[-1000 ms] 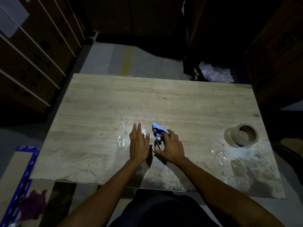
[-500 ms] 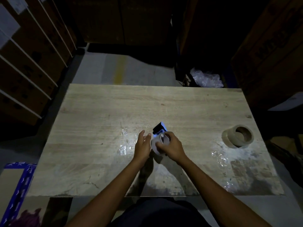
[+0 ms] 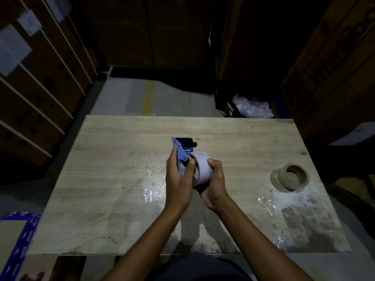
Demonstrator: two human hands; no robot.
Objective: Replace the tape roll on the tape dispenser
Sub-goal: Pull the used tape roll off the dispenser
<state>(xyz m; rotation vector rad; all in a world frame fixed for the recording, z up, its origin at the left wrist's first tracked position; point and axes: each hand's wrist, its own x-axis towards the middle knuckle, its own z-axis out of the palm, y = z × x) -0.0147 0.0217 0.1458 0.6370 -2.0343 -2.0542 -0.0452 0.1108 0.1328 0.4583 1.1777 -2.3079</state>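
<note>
Holding the blue tape dispenser [image 3: 181,151] above the middle of the wooden table [image 3: 113,179], your left hand [image 3: 178,179] has its fingers closed around the frame, thumb lying against the roll's side. Your right hand [image 3: 213,185] wraps its fingers around the whitish tape roll [image 3: 202,167] sitting at the dispenser. A second, brownish roll [image 3: 290,177] lies flat well apart near the table's right edge, with crumpled clear plastic scraps [image 3: 150,191] stuck on the tabletop.

Single head-worn wide-angle view, looking forward and steeply down, close above a wooden table [image 3: 113,151], floor beyond
</note>
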